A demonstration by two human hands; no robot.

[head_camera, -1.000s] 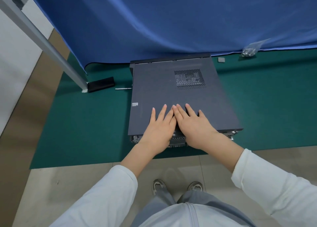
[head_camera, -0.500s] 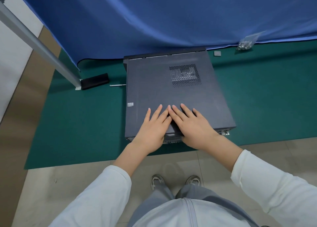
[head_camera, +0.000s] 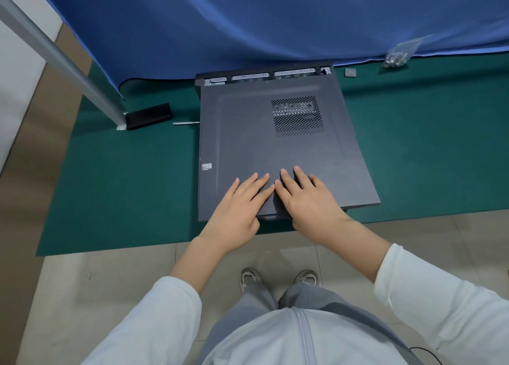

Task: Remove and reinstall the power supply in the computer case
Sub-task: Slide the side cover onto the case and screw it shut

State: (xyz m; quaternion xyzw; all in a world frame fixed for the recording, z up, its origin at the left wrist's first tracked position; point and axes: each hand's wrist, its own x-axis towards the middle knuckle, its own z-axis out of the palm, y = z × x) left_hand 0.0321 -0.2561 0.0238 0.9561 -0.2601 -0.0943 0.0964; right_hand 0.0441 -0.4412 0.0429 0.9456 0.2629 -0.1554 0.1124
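The computer case (head_camera: 275, 144) lies flat on the green mat (head_camera: 124, 199), right in front of the person. Its dark side panel (head_camera: 248, 149) faces up, and its long way runs straight away from the person toward the blue cloth (head_camera: 248, 20).

Both hands lie flat on the near end of the side panel. The left hand (head_camera: 237, 213) and the right hand (head_camera: 308, 202) are side by side, with fingers straight and a little spread, pressing down. Their fingertips nearly touch in the middle. Neither hand is nearer than the other.

At the far end of the case a strip of metal frame (head_camera: 264, 78) shows past the panel's edge, so the panel looks slid toward the person. I think the next move is a slide along that long way.

A bag of screws (head_camera: 396, 56) lies well off past the case's far right corner.
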